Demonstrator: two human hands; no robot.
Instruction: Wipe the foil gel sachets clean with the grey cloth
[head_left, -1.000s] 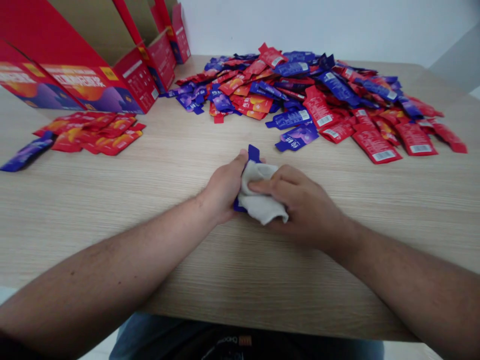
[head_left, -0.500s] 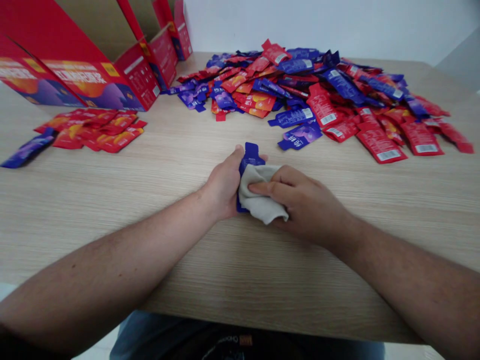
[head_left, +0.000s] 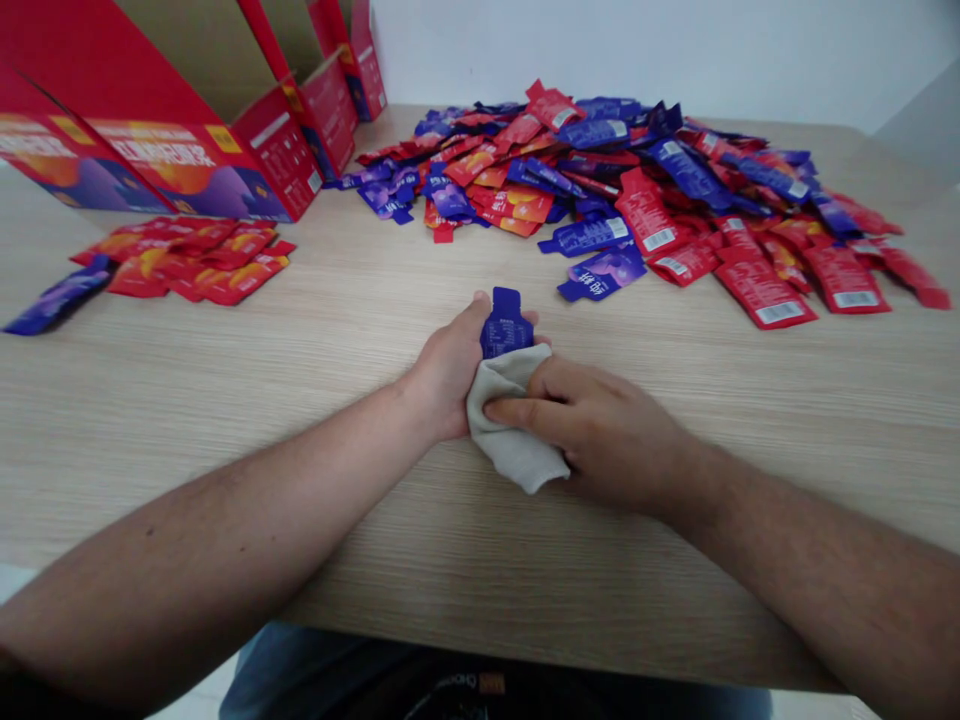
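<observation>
My left hand [head_left: 444, 372] grips a blue sachet [head_left: 505, 326] by its side, the top of the packet poking up past my thumb. My right hand [head_left: 592, 425] presses a pale cloth [head_left: 511, 440] against the lower part of that sachet, fingers curled over the cloth. Both hands rest on the wooden table [head_left: 225, 380] near its front edge. The sachet's lower half is hidden under the cloth.
A large heap of red and blue sachets [head_left: 645, 190] covers the far middle and right of the table. A smaller flat group of red sachets [head_left: 187, 258] lies at the left, with one blue sachet [head_left: 56, 298] beside it. Open red cartons [head_left: 172, 130] stand at the back left.
The cloth in my right hand has slid down toward me along the sachet, baring more of the blue packet's top. My left hand has stayed in place.
</observation>
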